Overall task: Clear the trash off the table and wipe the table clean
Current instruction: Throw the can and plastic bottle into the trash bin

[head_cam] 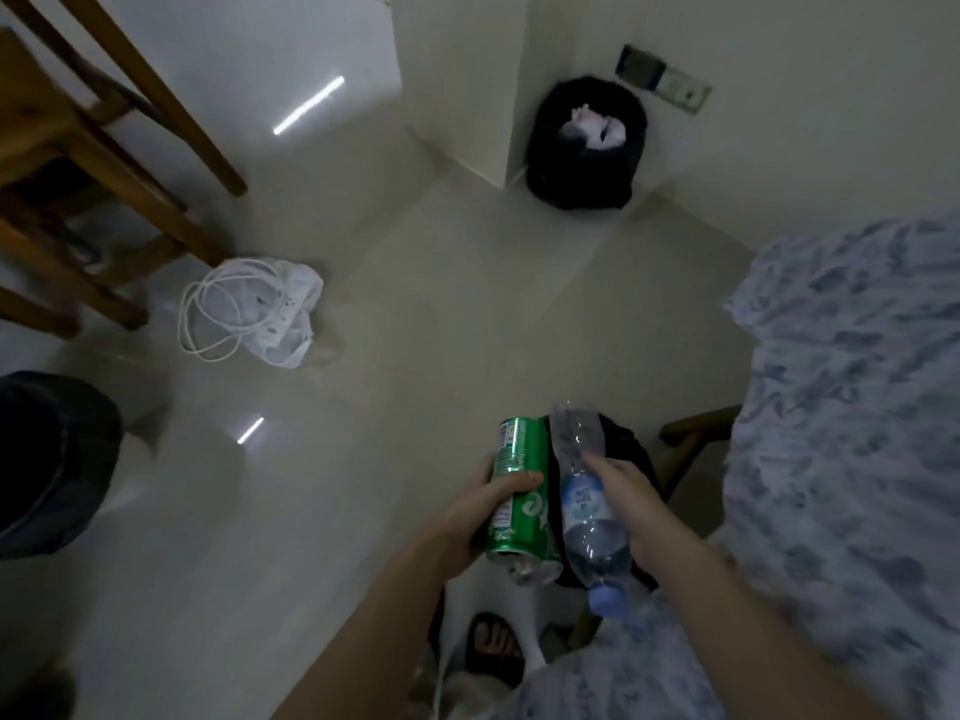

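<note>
Left hand (470, 517) is wrapped around a green soda can (519, 491), right hand (631, 504) gripping a crumpled plastic water bottle (584, 504) right beside it. Both are well short of the black trash bin (584, 142), which sits against the wall corner with white trash inside.

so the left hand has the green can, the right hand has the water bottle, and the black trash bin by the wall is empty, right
Not quite. The head view shows the black trash bin by the wall is not empty: crumpled white trash sits in its opening. The rest holds: the left hand grips the green can and the right hand grips the water bottle.
</note>
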### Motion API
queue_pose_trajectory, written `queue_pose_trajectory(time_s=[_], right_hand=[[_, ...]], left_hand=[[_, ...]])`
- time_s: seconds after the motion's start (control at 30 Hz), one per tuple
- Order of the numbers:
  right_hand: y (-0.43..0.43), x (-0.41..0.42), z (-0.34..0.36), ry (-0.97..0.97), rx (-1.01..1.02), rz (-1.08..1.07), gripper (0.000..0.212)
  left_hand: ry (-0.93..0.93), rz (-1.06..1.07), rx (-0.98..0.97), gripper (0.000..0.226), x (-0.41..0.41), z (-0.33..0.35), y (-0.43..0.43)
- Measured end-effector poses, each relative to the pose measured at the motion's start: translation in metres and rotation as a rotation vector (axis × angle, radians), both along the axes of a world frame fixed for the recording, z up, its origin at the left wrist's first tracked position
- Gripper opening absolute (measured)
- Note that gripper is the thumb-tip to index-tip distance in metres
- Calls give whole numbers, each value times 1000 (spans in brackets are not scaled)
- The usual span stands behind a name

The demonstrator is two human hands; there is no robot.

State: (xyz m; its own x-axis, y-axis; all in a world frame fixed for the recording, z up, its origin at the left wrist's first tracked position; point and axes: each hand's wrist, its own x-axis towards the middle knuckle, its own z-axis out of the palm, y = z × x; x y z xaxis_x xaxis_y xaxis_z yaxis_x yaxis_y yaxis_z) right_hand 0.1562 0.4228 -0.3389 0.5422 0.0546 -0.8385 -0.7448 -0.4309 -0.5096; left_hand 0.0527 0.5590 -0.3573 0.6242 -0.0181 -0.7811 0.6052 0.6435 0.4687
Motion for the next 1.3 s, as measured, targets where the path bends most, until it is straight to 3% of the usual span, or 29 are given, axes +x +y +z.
queue_pose_trajectory(time_s=[0.17,0.27,0.37,0.6,0.73,0.87,0.97,1.17,1.3], right_hand=[[-12,7,-92,77,-82,-56,31],[-21,15,-138,95,-124,-59,51],[-29,22,-168,114,-152,-64,43],[-30,24,-178,154,-176,54,55],[-27,22,-178,148,-199,139,58],[-13,18,-143,15,-232,265,57],[-3,21,-84,-88,-203,355,58],[-10,19,83,-414,-130,453,49],[-48,-6,193,-594,-46,341,43]], left_hand=[[1,-95,-20,52,26,-90,-13],[14,-150,-41,61,41,-134,-27],[45,-169,-30,72,50,-171,-40],[111,-132,29,98,51,-222,-49],[145,-182,56,81,50,-222,-47],[203,-213,216,47,50,-175,-40],[145,-234,343,22,52,-106,-28],[25,-242,549,22,61,79,-30],[-124,-304,657,20,63,201,-59]])
